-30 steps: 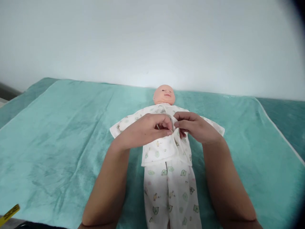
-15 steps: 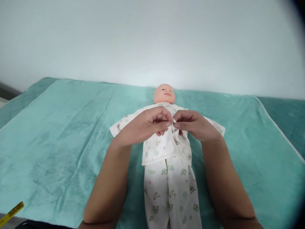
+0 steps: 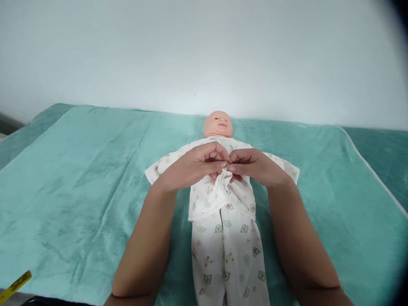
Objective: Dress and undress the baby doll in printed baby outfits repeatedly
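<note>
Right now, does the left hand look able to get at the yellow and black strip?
Probably not directly: the left hand is pinching the shirt, and the yellow and black strip lies well off towards the lower left corner. Nothing visible blocks the cloth between them.

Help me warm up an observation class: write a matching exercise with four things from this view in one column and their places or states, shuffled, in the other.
Column one
1. Bald pink doll head
2. White cloth top with small prints
3. Teal plush blanket
4. Yellow strip with black marks

Column two
A. Spread out wide, creased at left
B. At the lower left corner
C. Lying face up near the pale wall
D. Gathered at the fingers of the left hand and right hand

Pairs: 1-C, 2-D, 3-A, 4-B
</note>
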`<state>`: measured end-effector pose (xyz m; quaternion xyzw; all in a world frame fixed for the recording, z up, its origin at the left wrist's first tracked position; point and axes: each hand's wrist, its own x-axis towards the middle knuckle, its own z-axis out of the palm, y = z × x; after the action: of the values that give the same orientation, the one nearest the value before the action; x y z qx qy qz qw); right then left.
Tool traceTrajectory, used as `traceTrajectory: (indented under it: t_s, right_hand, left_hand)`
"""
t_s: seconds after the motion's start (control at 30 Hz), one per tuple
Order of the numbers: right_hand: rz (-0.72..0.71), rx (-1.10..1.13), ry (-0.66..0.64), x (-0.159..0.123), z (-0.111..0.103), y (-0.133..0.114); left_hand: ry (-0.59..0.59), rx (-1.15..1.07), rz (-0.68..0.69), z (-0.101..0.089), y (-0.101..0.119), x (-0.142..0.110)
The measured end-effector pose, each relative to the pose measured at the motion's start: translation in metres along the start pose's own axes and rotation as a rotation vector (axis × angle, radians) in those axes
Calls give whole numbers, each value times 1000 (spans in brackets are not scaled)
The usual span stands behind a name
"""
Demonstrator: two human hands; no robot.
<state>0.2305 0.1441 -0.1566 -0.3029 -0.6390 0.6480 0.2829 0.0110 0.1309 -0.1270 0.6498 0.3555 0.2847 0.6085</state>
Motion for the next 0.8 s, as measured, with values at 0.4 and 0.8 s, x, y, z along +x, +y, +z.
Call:
traceTrajectory:
  t_s: [0.4, 0.8]
  right_hand:
    - [87, -60, 93, 7, 13, -3]
    - [65, -26, 84, 9, 10, -1]
  left_hand:
    - [69, 82, -24, 4, 0, 1]
    - [41, 36, -20, 1, 3, 0]
